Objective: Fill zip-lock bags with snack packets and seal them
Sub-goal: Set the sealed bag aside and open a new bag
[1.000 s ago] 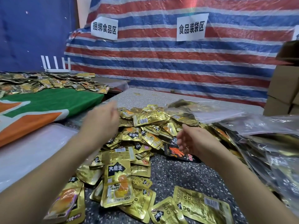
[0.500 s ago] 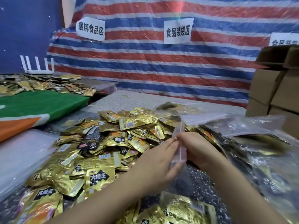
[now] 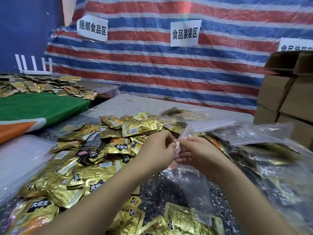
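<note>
1. At the middle of the speckled table, both hands are now meeting on one clear zip-lock bag. A second ago they were apart over the heap, the left hand reaching into the packets and the right hand lying open and empty.
2. Half a second ago the bag's top strip was already coming up between the fingers; now the left hand is pinching one lip of the mouth and the right hand is gripping the other, with the body of the bag hanging down toward the table.
3. That change is suggesting, as a judgement, that picking is pausing and the mouth is being peeled open, so filling is not yet starting; I cannot make out any packet inside this bag.
4. Counting is running as follows: two hands, one bag being held, and one large heap of gold snack packets, far too many and too overlapped to number.
5. One dark packet is lying among the gold ones.
6. Filled clear bags are piling up on the right; their number is unclear.
7. Three white signs are hanging on the striped tarp, and cardboard boxes are standing stacked at the far right.
</note>
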